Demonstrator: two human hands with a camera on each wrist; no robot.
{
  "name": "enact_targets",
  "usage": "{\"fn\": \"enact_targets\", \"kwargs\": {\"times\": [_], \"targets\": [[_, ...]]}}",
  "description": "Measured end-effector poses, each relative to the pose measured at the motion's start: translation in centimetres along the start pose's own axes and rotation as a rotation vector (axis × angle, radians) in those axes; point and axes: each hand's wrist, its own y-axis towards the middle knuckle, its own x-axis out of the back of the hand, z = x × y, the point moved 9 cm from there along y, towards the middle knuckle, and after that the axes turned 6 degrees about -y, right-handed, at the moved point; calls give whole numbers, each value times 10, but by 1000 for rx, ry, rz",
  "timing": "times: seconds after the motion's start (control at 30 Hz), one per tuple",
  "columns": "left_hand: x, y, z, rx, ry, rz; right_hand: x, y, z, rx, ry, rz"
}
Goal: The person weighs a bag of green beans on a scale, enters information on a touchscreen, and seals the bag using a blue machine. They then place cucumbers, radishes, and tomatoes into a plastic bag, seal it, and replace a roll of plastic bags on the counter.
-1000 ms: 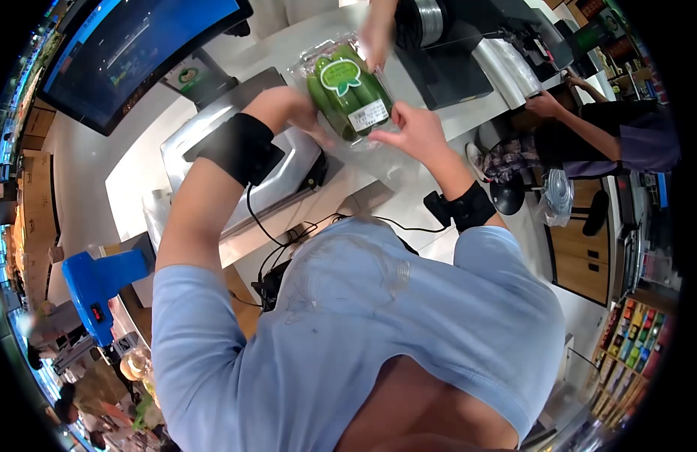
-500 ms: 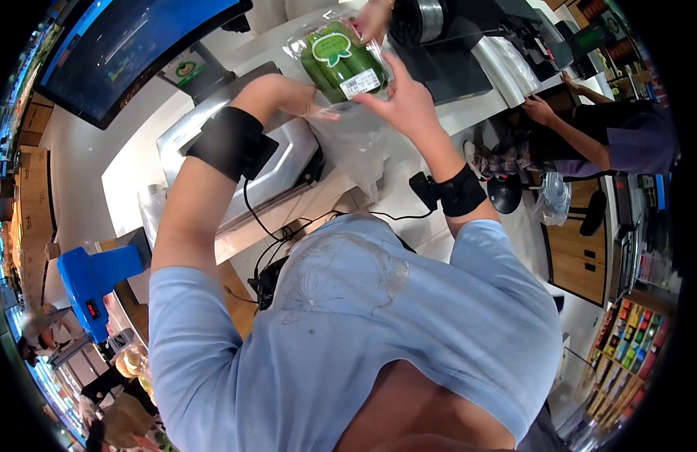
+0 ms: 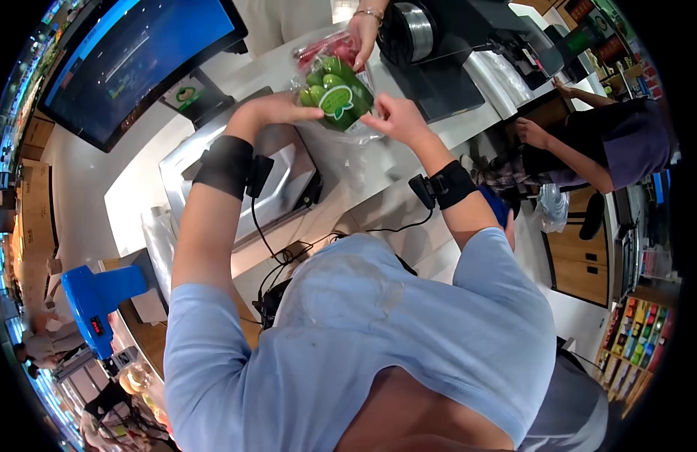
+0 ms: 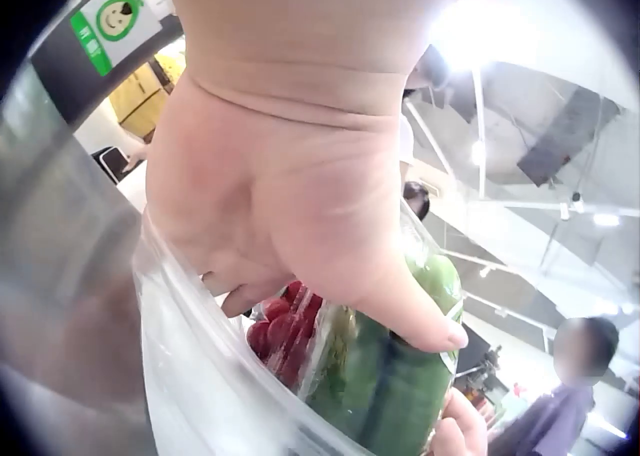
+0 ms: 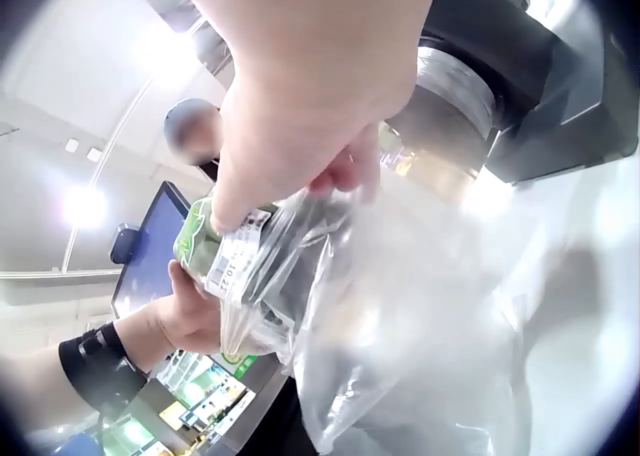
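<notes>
A clear pack of green cucumbers [image 3: 357, 96] with a green-and-white label is between my hands over the counter. My left hand [image 3: 277, 109] grips its left side, thumb across the front in the left wrist view, fingers partly hidden behind. My right hand [image 3: 405, 122] pinches the pack's right edge beside a white price sticker [image 5: 238, 256]. A clear plastic bag [image 5: 400, 326] hangs about the pack and both hands. Behind the cucumbers is a clear pack of round red produce [image 4: 280, 331]. Another person's hand [image 3: 366, 34], with a bracelet, reaches to these packs from across the counter.
A metal-topped device [image 3: 277, 162] sits on the counter at left, near a large monitor [image 3: 145, 68]. A black holder with a clear roll [image 3: 416, 34] stands at right. A blue device [image 3: 100, 297] is at lower left. Another person [image 3: 627, 135] stands at far right.
The cucumber pack has tipped and come down a little, and the red pack now shows behind it. My left thumb has come onto the pack's front. The other person's hand has moved slightly.
</notes>
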Motion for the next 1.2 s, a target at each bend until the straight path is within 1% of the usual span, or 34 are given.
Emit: {"fn": "enact_targets", "kwargs": {"times": [0.03, 0.07, 0.1, 0.13, 0.17, 0.2, 0.23, 0.27, 0.3, 0.33, 0.4, 0.43, 0.5, 0.53, 0.6, 0.63, 0.67, 0.73, 0.77, 0.83, 0.87, 0.93, 0.97, 1.0, 1.03, 1.07, 1.1, 1.17, 1.2], "targets": [[1, 1, -3, -32, 72, -3, 2, 0, 1, -3, 0, -8], [1, 1, -4, -63, 142, -7, 4, -2, 1, -25, 67, -6], [3, -20, -29, -79, 151, 5, 5, -2, 2, -46, 133, -4], [3, -19, -25, -79, 155, 8, 7, -2, 3, -49, 135, -8], [6, -16, -17, -75, 147, -19, 12, -3, 2, -80, 180, -54], [6, -20, -22, -71, 137, -44, 17, -4, 2, -113, 226, -98], [3, -26, -26, -70, 138, -38, 19, -7, 11, -89, 219, -104], [1, -33, -37, -132, 85, -40, 21, -7, 19, -63, 211, -112], [2, -40, -49, -195, 34, -44, 15, -8, 19, -75, 159, -108], [-1, -38, -46, -195, 35, -44, 14, -11, 21, -84, 128, -130], [-1, -42, -50, -291, 58, -127, 4, -19, 20, -201, 64, -60], [-1, -47, -56, -321, 65, -156, 3, -22, 27, -198, 66, -56], [-3, -52, -53, -133, 168, -92, 17, -26, 40, -171, 116, -244], [-2, -57, -58, -130, 162, -95, 14, -25, 42, -167, 118, -237], [-5, -63, -61, -106, 169, -63, 14, -26, 51, -58, 116, -331], [-5, -61, -56, -84, 249, -52, 9, -26, 50, -80, 152, -315], [-5, -60, -49, -83, 248, -54, 8, -26, 50, -78, 153, -314], [1, -66, -52, -168, 251, -170, 3, -23, 53, -80, 213, -219], [1, -67, -51, -167, 246, -171, 5, -22, 55, -88, 202, -202], [-13, -74, -51, -41, 158, 37, 10, -20, 59, -90, 221, -160], [-14, -75, -48, -41, 153, 30, 10, -18, 60, -94, 241, -123], [-1, -84, -64, -278, 164, -165, 14, -20, 67, -57, 237, -140], [0, -88, -62, -277, 161, -171, 17, -23, 73, -28, 235, -158], [4, -96, -73, -370, 209, -211, 19, -26, 77, -22, 234, -156], [6, -105, -83, -461, 256, -250, 14, -31, 74, -102, 297, -88], [7, -111, -85, -458, 252, -256, 6, -34, 71, -182, 359, -18], [11, -118, -89, -455, 285, -308, 16, -33, 82, 13, 457, -191], [20, -128, -92, -442, 362, -393, 12, -33, 80, 45, 474, -187], [23, -128, -87, -438, 361, -397, 12, -33, 82, 74, 489, -190]]}}
